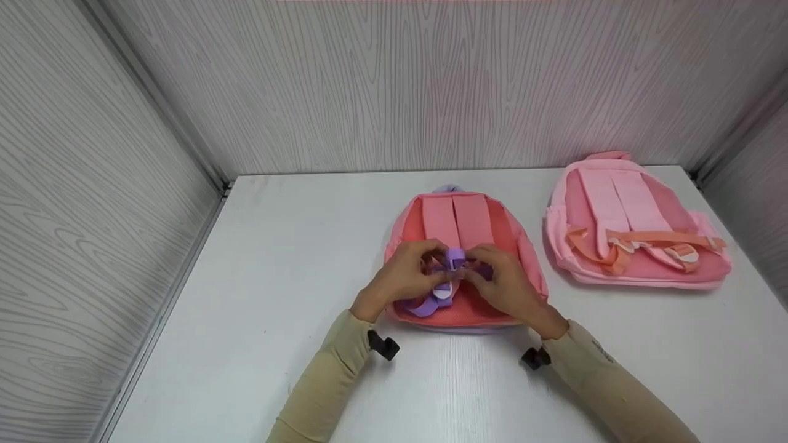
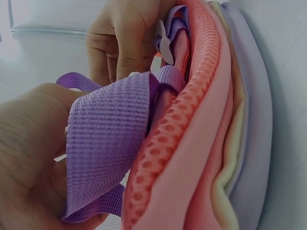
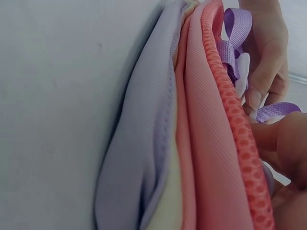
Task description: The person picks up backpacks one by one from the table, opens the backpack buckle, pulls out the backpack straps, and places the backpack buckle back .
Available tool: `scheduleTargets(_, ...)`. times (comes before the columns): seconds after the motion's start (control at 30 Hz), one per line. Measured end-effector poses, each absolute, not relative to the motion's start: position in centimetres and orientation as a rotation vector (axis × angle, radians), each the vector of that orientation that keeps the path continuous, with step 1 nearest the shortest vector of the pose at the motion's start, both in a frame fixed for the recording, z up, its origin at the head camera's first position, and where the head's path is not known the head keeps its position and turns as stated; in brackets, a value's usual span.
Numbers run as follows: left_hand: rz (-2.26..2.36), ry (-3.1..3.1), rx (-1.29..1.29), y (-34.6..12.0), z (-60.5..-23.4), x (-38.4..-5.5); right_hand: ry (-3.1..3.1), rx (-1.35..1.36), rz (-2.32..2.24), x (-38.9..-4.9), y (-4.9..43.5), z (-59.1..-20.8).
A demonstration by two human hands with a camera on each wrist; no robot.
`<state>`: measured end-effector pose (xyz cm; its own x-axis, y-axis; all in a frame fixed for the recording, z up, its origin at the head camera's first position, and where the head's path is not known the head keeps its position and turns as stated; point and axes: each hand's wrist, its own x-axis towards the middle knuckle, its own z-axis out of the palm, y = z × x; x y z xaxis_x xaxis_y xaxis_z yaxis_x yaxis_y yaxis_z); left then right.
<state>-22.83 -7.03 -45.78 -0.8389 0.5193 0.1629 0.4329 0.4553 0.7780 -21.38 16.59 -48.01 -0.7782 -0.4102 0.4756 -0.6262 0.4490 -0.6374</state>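
Note:
A coral-pink backpack (image 1: 511, 295) lies on its front, its two padded shoulder straps facing up. Over its middle, my left hand (image 1: 409, 271) and right hand (image 1: 505, 280) meet fingertip to fingertip. Both pinch a purple webbing strap (image 1: 455, 257), which stands up in a small loop between them. Fingers largely hide whatever fastener is at the join. Below the left fingers, a white plastic piece (image 1: 442, 291) sits on more purple webbing. In the left wrist view, a wide purple band (image 2: 108, 143) hangs beside the left hand. The right wrist view shows the backpack's lilac front layer (image 3: 139, 143) against the table.
To the right lies a second, light-pink backpack (image 1: 652, 215), straps up, with orange webbing (image 1: 665, 237) across its lower part. Both bags are on a white table (image 1: 295, 264). Wood-grain panels (image 1: 369, 86) stand behind the table and at its sides.

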Motion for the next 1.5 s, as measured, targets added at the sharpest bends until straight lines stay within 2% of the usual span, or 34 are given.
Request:
scheduleTargets(0.5,1.301,2.637,0.883,-6.8,-46.1,-22.9,-2.389,0.944,1.362,-21.3,17.0,-46.3)
scheduleTargets(0.87,1.283,2.652,0.895,-6.7,-46.2,-22.8,-2.251,1.045,1.348,-21.5,16.7,-46.7)
scheduleTargets(1.5,1.296,2.635,0.926,-6.6,-46.5,-23.0,-2.230,1.025,1.338,-21.4,16.6,-46.9)
